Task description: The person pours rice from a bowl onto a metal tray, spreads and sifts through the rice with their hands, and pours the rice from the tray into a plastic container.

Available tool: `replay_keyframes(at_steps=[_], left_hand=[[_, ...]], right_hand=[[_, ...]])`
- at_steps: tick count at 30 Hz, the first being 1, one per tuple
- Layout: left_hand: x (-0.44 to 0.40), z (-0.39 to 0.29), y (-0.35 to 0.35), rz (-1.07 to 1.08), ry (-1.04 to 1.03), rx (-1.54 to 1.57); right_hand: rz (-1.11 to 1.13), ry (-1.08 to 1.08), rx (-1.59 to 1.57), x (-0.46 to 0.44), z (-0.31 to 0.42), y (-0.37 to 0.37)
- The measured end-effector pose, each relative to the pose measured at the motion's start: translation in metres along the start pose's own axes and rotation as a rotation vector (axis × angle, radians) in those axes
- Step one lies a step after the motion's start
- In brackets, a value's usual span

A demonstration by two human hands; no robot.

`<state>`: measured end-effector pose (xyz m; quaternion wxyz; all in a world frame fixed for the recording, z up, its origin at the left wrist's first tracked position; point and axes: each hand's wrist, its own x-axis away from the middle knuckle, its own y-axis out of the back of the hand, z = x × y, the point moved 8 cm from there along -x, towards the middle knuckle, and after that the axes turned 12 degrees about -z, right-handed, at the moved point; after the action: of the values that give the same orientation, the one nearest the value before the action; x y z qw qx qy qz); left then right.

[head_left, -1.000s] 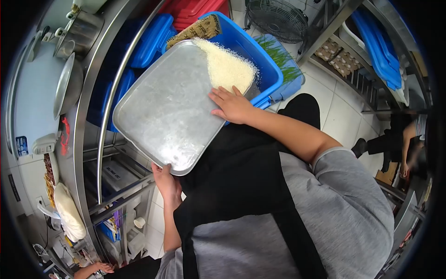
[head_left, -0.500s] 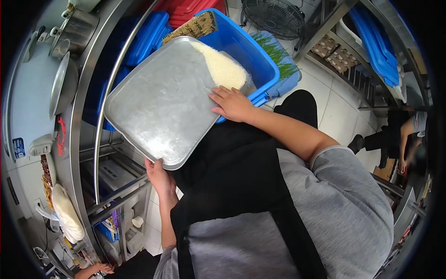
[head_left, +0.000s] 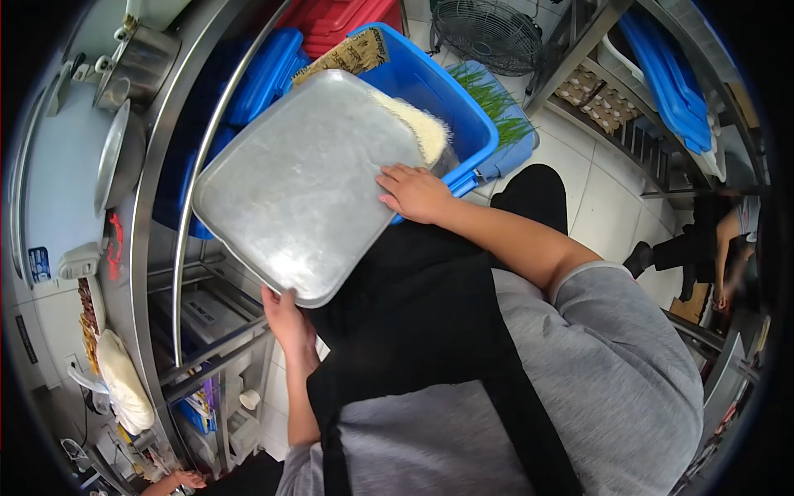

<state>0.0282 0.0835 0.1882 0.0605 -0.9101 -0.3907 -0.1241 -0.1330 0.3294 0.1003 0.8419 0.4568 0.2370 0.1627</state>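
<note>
A large metal tray [head_left: 285,186] tilts over the blue bin [head_left: 475,112]. Pale grains that look like rice [head_left: 422,132] slide in a fringe off its far right corner into the bin. My left hand [head_left: 289,321] grips the near corner, thumb on top and the other fingers mostly hidden beneath. Along the right edge, my right hand [head_left: 413,194] lies on the tray with its fingers stretched out over the metal, just below the grains.
Left of me runs a steel counter with a pot [head_left: 145,66] and a metal bowl [head_left: 120,157]. Behind the bin stand a red container [head_left: 343,21] and a black fan [head_left: 488,33]. Egg trays [head_left: 591,95] sit on the right shelf. Other people are at right and lower left.
The grains have slid toward the tray's far right corner and cover less of it. The tray's tilt has changed slightly. Both hands stay at nearly the same places on it.
</note>
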Motion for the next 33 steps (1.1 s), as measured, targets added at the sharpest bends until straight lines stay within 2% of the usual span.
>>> replay_keyframes(at_steps=[3,5,8,12,14,16,19,22,25,26,28,30,33], left_hand=[[0.011,-0.006,0.002,0.007,-0.06,-0.027],[-0.002,0.006,0.005,0.03,0.086,-0.014],[0.018,-0.011,-0.004,0.025,-0.011,0.018],[0.002,-0.003,-0.003,0.042,0.063,0.013],[0.021,-0.017,-0.009,-0.006,-0.04,0.032],[0.016,-0.012,-0.009,0.041,-0.012,0.042],[0.003,0.003,0.001,0.024,0.071,-0.066],[0.023,-0.02,-0.017,0.051,-0.065,-0.005],[-0.001,0.004,-0.004,0.05,0.068,-0.04],[-0.003,0.001,-0.01,0.059,0.058,-0.04],[0.009,-0.009,-0.011,0.016,-0.092,0.007],[-0.013,0.016,0.002,-0.028,0.051,-0.009],[-0.01,0.02,-0.005,-0.008,-0.016,-0.003]], right_hand=[[-0.028,-0.002,-0.017,0.006,-0.001,-0.005],[-0.066,0.052,0.018,0.005,-0.001,0.0],[-0.098,0.026,-0.035,0.003,0.002,0.005],[-0.064,0.02,-0.035,0.006,0.003,0.005],[-0.077,-0.024,-0.05,0.001,-0.001,0.006],[-0.034,0.013,-0.037,0.005,0.003,0.008],[-0.11,0.027,-0.038,0.004,0.001,0.004],[-0.1,0.012,-0.054,0.007,0.001,0.003],[-0.087,0.036,-0.035,0.005,0.005,0.005],[-0.102,-0.01,-0.054,0.004,0.001,0.006],[-0.124,0.011,-0.068,0.007,0.0,0.003],[-0.096,0.057,0.025,0.003,0.004,0.007],[-0.146,0.022,-0.014,0.003,0.004,0.012]])
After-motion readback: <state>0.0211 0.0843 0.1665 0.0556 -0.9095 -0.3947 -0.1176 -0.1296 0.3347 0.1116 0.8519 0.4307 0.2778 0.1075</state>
